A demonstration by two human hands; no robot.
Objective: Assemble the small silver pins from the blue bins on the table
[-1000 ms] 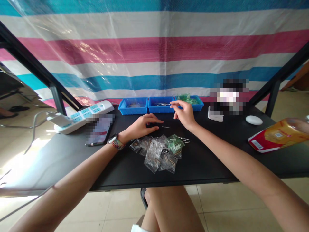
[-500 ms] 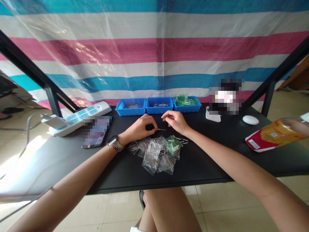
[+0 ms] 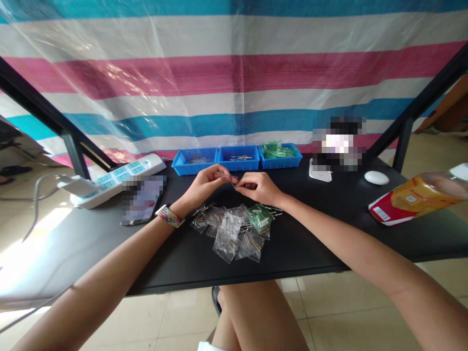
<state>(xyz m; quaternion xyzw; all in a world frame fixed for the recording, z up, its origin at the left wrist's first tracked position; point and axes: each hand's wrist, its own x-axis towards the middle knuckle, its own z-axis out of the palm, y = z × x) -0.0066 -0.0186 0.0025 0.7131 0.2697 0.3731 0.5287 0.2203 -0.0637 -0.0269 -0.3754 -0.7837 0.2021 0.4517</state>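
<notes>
My left hand (image 3: 209,186) pinches a thin silver pop rivet (image 3: 233,183) between thumb and fingertips. At its other end, the closed fingertips of my right hand (image 3: 260,187) meet the same rivet; fingers partly hide it. Just below lies a pile of small clear plastic bags (image 3: 228,233), some with brass-coloured pins inside. A green bag (image 3: 259,217) of pale pieces rests on the pile's right side. Loose silver rivets (image 3: 203,208) stick out around the pile.
Behind my hands stand three blue bins: left (image 3: 193,167) with clear bags, middle (image 3: 239,165) with rivets, right (image 3: 280,162) with green bags. A power strip (image 3: 120,176) and phone (image 3: 144,202) lie left. A white oval object (image 3: 376,178) and bottle (image 3: 413,200) are right.
My hands have come together above the pile, and the right fingertips now meet the rivet that the left hand held alone. Loose rivets at the pile's upper left have come into sight.
</notes>
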